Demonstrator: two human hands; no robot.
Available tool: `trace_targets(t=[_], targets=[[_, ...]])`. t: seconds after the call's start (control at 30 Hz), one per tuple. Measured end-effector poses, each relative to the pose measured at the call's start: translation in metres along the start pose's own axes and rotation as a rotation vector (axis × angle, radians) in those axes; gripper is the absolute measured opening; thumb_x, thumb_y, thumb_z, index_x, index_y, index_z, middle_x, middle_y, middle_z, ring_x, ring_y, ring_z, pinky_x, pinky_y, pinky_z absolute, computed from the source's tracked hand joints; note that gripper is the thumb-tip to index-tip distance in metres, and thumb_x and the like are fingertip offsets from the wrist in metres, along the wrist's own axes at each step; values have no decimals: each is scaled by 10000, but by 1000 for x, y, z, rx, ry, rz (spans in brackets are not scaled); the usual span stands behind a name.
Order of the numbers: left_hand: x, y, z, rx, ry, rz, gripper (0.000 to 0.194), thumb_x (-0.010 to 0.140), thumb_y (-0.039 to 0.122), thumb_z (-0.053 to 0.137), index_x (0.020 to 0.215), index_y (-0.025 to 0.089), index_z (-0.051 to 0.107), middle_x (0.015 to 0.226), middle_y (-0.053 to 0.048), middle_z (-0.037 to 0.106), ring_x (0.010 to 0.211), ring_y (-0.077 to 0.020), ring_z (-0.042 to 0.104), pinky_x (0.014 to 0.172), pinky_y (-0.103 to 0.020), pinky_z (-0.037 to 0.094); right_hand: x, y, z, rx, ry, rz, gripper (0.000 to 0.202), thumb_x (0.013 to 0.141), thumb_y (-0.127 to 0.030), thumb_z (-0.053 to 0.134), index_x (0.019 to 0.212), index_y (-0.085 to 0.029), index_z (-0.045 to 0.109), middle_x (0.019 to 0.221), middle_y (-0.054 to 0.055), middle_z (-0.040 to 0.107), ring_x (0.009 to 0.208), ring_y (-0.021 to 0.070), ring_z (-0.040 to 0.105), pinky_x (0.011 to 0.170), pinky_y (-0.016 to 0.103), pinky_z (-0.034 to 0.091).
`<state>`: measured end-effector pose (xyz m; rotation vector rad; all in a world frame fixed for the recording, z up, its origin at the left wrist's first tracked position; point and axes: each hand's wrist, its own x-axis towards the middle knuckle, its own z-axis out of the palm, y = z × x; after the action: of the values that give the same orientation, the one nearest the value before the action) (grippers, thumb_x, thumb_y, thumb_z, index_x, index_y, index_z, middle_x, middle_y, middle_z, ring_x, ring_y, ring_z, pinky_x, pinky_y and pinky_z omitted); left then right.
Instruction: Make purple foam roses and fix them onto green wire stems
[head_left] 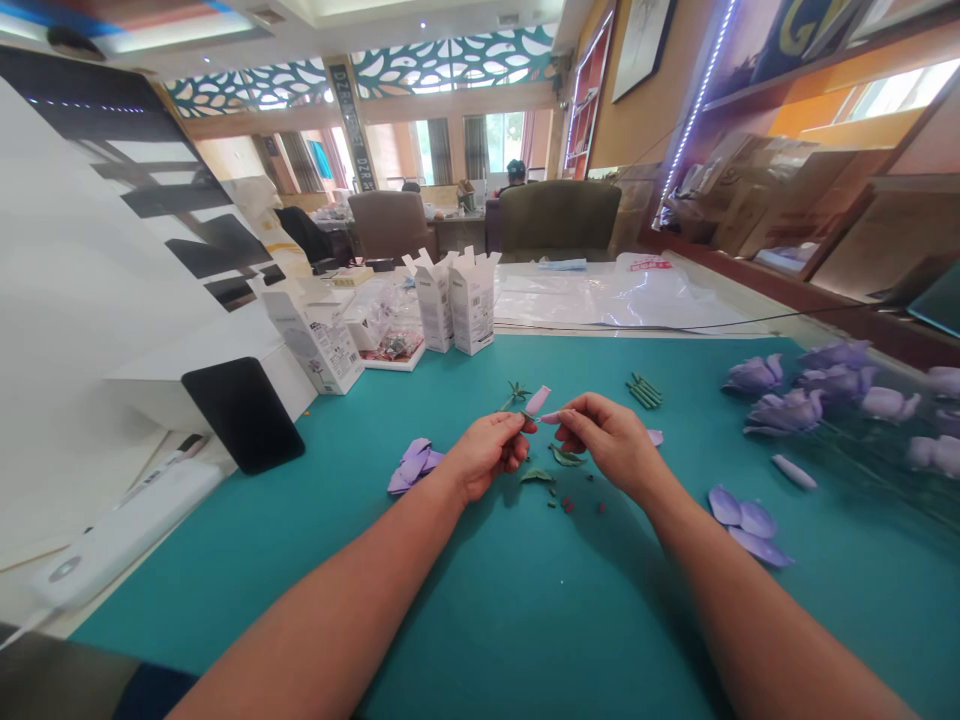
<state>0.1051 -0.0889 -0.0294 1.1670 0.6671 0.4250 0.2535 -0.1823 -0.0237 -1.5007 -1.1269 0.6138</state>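
Note:
Both hands are raised over the middle of the green mat, fingertips close together. My left hand [491, 455] is closed in a pinch on a small green flower part. Just beyond it shows a pale pink-lilac bud piece [538, 400]; whether it is attached cannot be told. Between the fingers of my right hand [611, 440] is a light purple petal piece [552, 417], its tip near my left fingertips. Below lie green leaves [537, 476] and small dark red bits [568, 505]. A green star-shaped sepal [516, 391] is behind my left hand.
Purple petals [411, 468] lie left, more loose petals [754, 520] right. Green stem pieces [645, 391] sit beyond my right hand. Purple artificial roses [784, 410] fill the right side. White boxes [472, 305], a black phone [244, 415] and a power strip [127, 540] border the mat [480, 620].

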Motion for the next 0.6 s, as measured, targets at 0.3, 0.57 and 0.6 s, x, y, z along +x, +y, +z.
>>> trace_targets(t=[0.3, 0.57, 0.6], targets=[[-1, 0, 0, -14, -60, 80, 330, 707, 450, 667, 803, 142, 599, 569, 38, 486, 487, -47, 388, 496, -184, 292, -4, -8, -1, -45, 5, -80, 276, 793, -458, 568, 789, -187, 620, 645, 11, 615, 590, 128, 561, 572, 265, 469], [0, 1, -1, -23, -104, 143, 378, 679, 491, 691, 819, 152, 601, 595, 33, 497, 510, -52, 406, 510, -186, 300, -11, -17, 0, -198, 58, -215, 276, 819, -475, 538, 788, -209, 604, 653, 16, 607, 586, 138, 529, 531, 257, 410], [-1, 2, -1, -20, -98, 145, 378, 679, 491, 691, 820, 152, 601, 596, 33, 499, 511, -52, 408, 511, -186, 299, -12, -17, 0, -220, 63, -225, 269, 822, -470, 538, 789, -211, 604, 650, 13, 604, 576, 135, 519, 523, 254, 398]])
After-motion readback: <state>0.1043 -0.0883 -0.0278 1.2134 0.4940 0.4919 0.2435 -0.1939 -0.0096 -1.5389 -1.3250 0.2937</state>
